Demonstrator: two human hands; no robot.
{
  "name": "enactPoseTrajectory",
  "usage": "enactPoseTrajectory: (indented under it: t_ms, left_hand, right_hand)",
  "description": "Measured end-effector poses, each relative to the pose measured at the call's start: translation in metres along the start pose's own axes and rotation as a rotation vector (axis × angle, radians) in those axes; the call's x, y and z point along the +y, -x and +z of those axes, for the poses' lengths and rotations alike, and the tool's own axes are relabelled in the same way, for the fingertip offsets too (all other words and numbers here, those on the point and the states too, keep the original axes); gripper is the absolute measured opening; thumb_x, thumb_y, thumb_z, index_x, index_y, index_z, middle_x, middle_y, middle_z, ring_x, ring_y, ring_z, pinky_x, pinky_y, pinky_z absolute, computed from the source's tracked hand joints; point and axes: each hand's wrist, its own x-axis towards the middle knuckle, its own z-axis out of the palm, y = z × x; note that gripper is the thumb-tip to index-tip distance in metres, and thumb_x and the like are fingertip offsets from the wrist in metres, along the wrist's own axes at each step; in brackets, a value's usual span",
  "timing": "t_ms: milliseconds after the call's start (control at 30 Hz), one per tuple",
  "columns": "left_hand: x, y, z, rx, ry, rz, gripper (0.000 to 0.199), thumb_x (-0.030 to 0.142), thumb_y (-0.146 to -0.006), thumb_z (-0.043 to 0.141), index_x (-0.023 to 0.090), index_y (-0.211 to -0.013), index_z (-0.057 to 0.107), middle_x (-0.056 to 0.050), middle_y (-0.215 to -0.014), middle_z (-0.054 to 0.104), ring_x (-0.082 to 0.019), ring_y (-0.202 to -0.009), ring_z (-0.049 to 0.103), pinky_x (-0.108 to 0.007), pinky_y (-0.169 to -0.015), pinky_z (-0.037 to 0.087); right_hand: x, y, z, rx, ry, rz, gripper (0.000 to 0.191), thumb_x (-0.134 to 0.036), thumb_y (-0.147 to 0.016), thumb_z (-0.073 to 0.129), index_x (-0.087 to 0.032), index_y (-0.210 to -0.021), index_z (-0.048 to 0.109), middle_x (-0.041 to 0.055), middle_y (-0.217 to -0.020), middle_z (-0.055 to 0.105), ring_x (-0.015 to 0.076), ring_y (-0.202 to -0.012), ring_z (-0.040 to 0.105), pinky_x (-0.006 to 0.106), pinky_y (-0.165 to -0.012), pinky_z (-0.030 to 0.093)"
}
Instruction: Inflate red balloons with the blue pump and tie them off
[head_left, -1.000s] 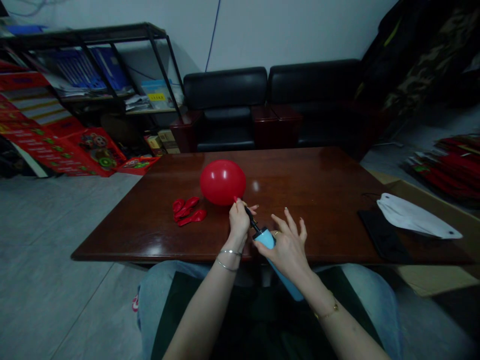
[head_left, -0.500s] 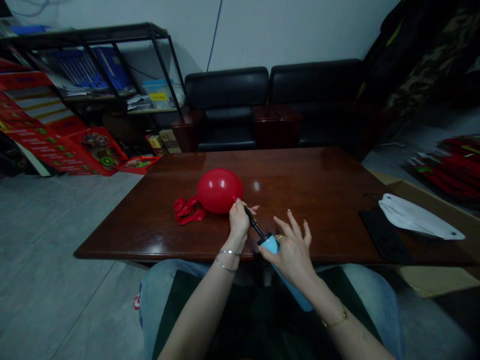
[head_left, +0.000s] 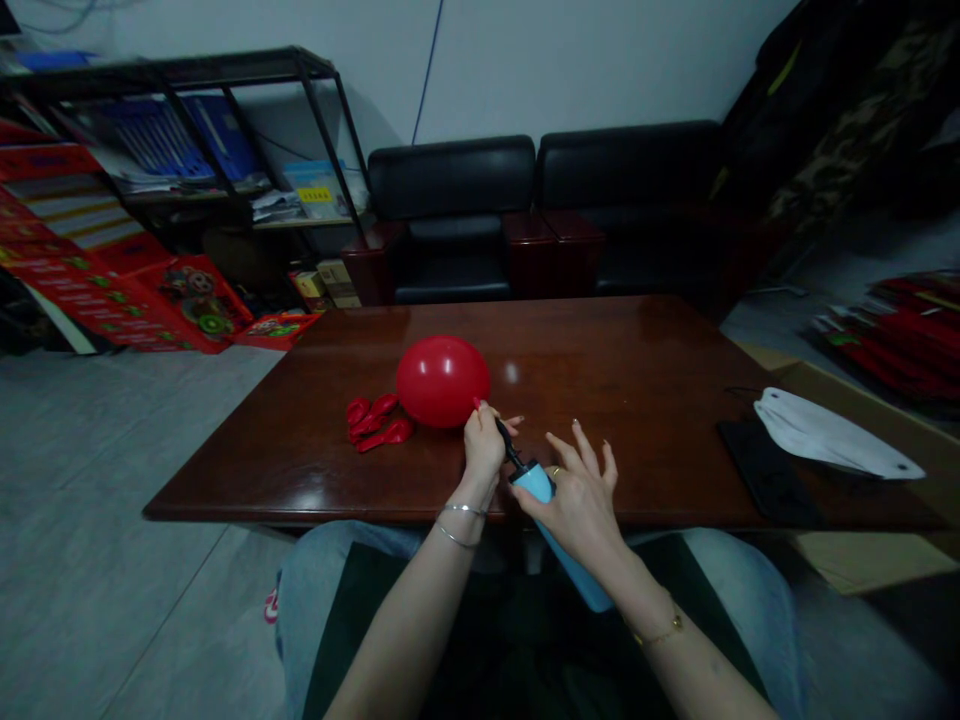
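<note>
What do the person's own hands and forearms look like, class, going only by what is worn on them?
Two thin silver-coloured bangles circle the wrist of the left hand. The right hand wears a gold-coloured ring, with a gold-coloured bracelet below. No gloves or sleeves show.

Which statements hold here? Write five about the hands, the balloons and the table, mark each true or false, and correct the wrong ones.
1. The left hand is at the neck of the inflated balloon. True.
2. The right hand is empty. False: it holds the light-blue pump.
3. The uninflated balloons are red. True.
4. They lie right of the inflated balloon in the picture. False: they lie left of it.
5. A black sofa stands beyond the table. True.
</note>
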Motion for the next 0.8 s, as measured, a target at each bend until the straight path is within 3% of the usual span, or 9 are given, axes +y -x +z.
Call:
enactPoseTrajectory:
  t_ms: [333, 500, 667, 800]
  left_hand:
    - [0.019, -0.038, -0.021, 0.132, 0.033, 0.034, 0.035, 0.052, -0.096, 0.045, 0.020, -0.081, 0.049, 0.002, -0.041, 0.058, -0.027, -0.075, 0.078, -0.037, -0.083, 0.056]
    - [0.017, -0.024, -0.014, 0.127, 0.038, 0.025, 0.036, 0.054, -0.096, 0.043, 0.021, -0.081, 0.047, 0.002, -0.041, 0.058, -0.027, -0.076, 0.078, -0.034, -0.081, 0.055]
    - [0.005, 0.003, 0.000, -0.003, -0.016, -0.018, 0.041, 0.059, -0.096, 0.042, 0.022, -0.081, 0.047, 0.001, -0.044, 0.059, -0.027, -0.080, 0.078, -0.030, -0.072, 0.054]
    - [0.002, 0.010, 0.002, -0.033, -0.060, -0.009, 0.044, 0.062, -0.097, 0.041, 0.022, -0.081, 0.047, 0.002, -0.045, 0.059, -0.026, -0.079, 0.078, -0.027, -0.068, 0.052]
  right_hand:
    - [0.011, 0.026, -0.014, 0.028, 0.047, -0.081, 0.031, -0.051, -0.079, 0.071, -0.021, -0.080, 0.077, 0.0083, -0.142, 0.062, 0.0370, -0.149, 0.034, 0.061, -0.125, 0.005]
    - [0.003, 0.012, -0.012, 0.046, 0.054, -0.093, 0.026, -0.046, -0.078, 0.070, -0.020, -0.079, 0.077, 0.0089, -0.143, 0.061, 0.0380, -0.149, 0.034, 0.063, -0.124, 0.006]
    - [-0.007, -0.011, 0.000, 0.070, 0.011, -0.080, 0.023, -0.040, -0.080, 0.066, -0.021, -0.076, 0.078, 0.0091, -0.139, 0.064, 0.0389, -0.147, 0.036, 0.065, -0.122, 0.009]
    - [-0.011, -0.014, 0.007, 0.070, 0.000, -0.049, 0.027, -0.043, -0.082, 0.064, -0.021, -0.077, 0.078, 0.0099, -0.139, 0.064, 0.0400, -0.146, 0.036, 0.067, -0.121, 0.013]
